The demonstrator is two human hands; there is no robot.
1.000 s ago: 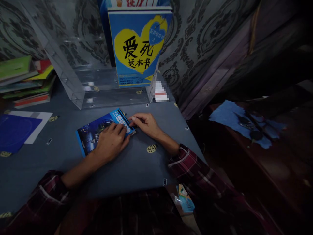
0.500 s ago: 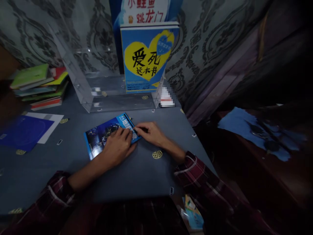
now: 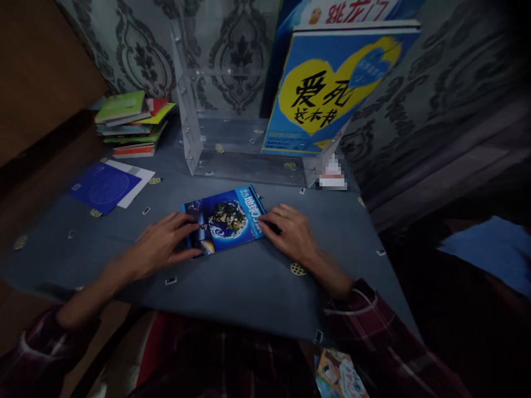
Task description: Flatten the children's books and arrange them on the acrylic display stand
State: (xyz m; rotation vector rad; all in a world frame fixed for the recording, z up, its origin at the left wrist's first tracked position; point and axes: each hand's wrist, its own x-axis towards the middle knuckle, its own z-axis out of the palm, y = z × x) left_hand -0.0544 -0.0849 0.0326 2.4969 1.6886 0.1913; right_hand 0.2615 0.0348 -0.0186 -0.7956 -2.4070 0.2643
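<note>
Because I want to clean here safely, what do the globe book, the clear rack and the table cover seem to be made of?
Globe book: probably paper with a card cover; it looks thin and printed, gloss uncertain.
Clear rack: shiny plastic, probably acrylic; the background shows through, with pale highlights.
Table cover: matte, without strong glare; fabric or vinyl, I cannot tell.

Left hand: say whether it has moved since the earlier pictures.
Yes, leftward: the left hand is now mostly left of the clear stand's left panel, having been right of it.
</note>
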